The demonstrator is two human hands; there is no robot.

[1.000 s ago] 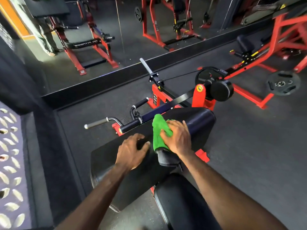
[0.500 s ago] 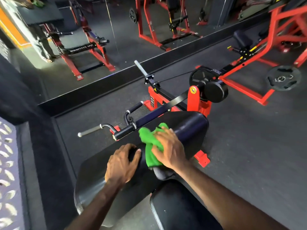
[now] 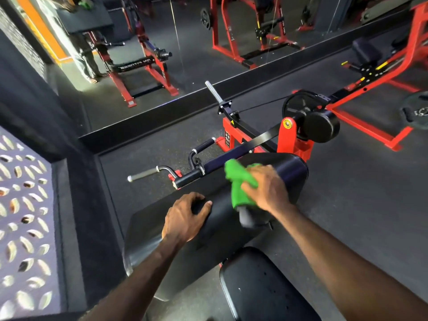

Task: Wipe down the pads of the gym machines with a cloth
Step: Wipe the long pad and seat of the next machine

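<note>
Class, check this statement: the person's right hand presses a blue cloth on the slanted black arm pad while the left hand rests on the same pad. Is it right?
Wrong colour. The head view shows a green cloth under the right hand; the left hand does rest on the arm pad.

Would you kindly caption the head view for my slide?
Right hand presses a green cloth on the machine's black arm pad; left hand rests beside it.

One green cloth (image 3: 240, 184), two hands (left hand (image 3: 183, 218), right hand (image 3: 266, 188)), two black pads: arm pad (image 3: 231, 230) and seat pad (image 3: 261, 286); one loose weight plate (image 3: 416, 111).
</note>
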